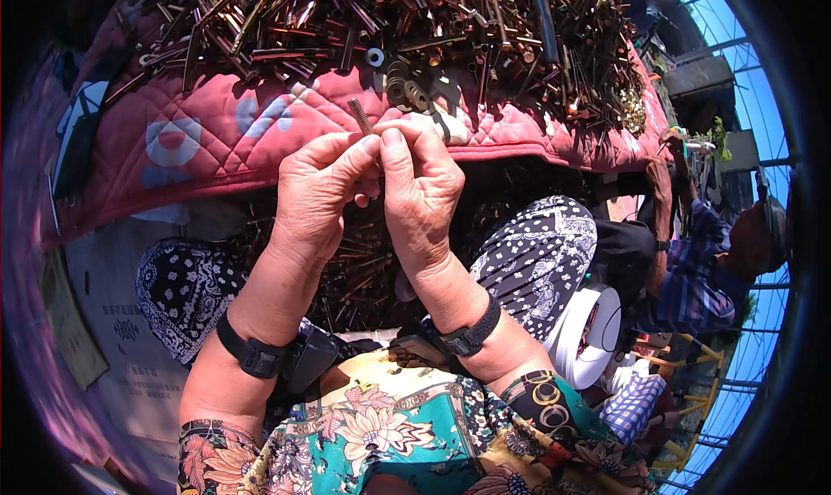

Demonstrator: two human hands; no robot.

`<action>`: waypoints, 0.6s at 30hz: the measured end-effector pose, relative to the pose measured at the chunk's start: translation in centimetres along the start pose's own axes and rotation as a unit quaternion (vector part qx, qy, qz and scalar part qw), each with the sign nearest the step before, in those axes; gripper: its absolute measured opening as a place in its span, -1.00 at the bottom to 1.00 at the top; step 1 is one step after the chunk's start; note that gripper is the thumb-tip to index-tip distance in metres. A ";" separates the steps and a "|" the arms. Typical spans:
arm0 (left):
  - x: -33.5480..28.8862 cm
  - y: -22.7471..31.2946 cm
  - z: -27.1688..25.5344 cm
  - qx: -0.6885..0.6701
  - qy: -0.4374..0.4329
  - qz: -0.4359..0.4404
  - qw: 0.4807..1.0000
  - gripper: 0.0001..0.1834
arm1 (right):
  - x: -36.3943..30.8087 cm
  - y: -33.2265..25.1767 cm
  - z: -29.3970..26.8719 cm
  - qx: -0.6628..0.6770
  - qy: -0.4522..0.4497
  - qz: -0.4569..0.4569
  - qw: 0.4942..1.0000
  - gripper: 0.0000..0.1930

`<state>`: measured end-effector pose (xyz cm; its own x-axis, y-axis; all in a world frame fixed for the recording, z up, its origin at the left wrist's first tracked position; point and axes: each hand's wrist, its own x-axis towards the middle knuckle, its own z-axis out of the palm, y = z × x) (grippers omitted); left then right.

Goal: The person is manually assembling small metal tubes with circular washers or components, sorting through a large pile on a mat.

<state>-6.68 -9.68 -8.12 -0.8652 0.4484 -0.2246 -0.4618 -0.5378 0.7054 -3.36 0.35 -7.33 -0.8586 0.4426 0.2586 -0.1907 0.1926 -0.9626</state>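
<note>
Both my hands meet in front of me, just over the near edge of a pink-red quilted cloth (234, 136). My left hand (316, 188) and my right hand (420, 188) pinch a threaded bolt (359, 114) between thumbs and fingers. Its threaded end sticks up and tilts to the left; the lower part is hidden in the fingers. Just beyond my fingertips lies a small heap of brass-coloured washers (404, 88). A lighter ring-shaped washer (374, 57) rests beside that heap. Past them spreads a large pile of metal bolts and tube-like pieces (485, 28).
Under the cloth's edge, between my knees, is another dark heap of bolts (346, 270). A white bucket (589, 335) stands by my right knee. At the right a co-worker (701, 261) in a checked shirt sits with arms at the cloth. Flattened cardboard (130, 322) lies at left.
</note>
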 end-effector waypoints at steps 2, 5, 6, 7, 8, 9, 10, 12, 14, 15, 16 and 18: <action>0.5 -0.8 -0.3 0.069 -0.056 0.041 0.995 -0.84 | 0.6 0.0 0.5 -0.054 0.062 -0.111 0.990 -0.91; -0.4 -1.7 0.2 0.025 -0.044 -0.031 0.998 -0.82 | 2.1 0.0 0.5 -0.106 -0.005 -0.200 0.974 -0.85; -0.2 -1.4 -0.3 0.028 -0.051 -0.046 0.997 -0.82 | 2.8 -0.3 0.4 -0.099 -0.017 -0.224 0.969 -0.85; -0.3 -0.9 -0.7 0.028 -0.043 -0.042 0.998 -0.82 | 3.5 -1.0 0.3 -0.075 -0.011 -0.187 0.979 -0.84; -0.3 -0.5 -0.4 0.022 -0.043 -0.050 0.998 -0.83 | 4.7 -1.6 -0.6 -0.036 0.030 -0.128 0.991 -0.85; -0.3 -0.1 -0.3 0.020 -0.037 -0.057 0.998 -0.83 | 7.2 -1.2 -2.1 -0.136 0.071 -0.211 0.965 -0.86; -0.2 0.0 -0.6 0.010 -0.024 -0.045 0.999 -0.82 | 9.6 -0.8 -3.8 -0.265 0.091 -0.312 0.908 -0.83; 0.1 0.3 -1.1 0.018 -0.014 -0.028 0.999 -0.83 | 13.2 -0.3 -6.6 -0.436 0.060 -0.392 0.808 -0.80; 0.1 0.4 -1.8 0.014 0.006 -0.025 1.000 -0.83 | 15.0 0.1 -8.0 -0.507 0.009 -0.410 0.758 -0.82; 0.2 0.4 -2.0 0.009 0.007 -0.022 1.000 -0.82 | 15.5 -0.3 -9.1 -0.513 0.020 -0.419 0.749 -0.83; 0.2 0.4 -2.1 0.004 0.012 -0.018 1.000 -0.81 | 16.0 -0.8 -10.0 -0.516 0.029 -0.429 0.741 -0.84; 0.2 0.5 -2.4 0.005 0.018 -0.019 1.000 -0.80 | 15.2 -1.5 -10.9 -0.528 -0.007 -0.404 0.747 -0.83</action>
<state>-7.50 -11.58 -9.44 -0.8536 0.4417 -0.2760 -0.4928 -0.5133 0.7026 -10.94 16.36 -1.09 -0.6729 -0.1994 0.7124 -0.1749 0.9786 0.1086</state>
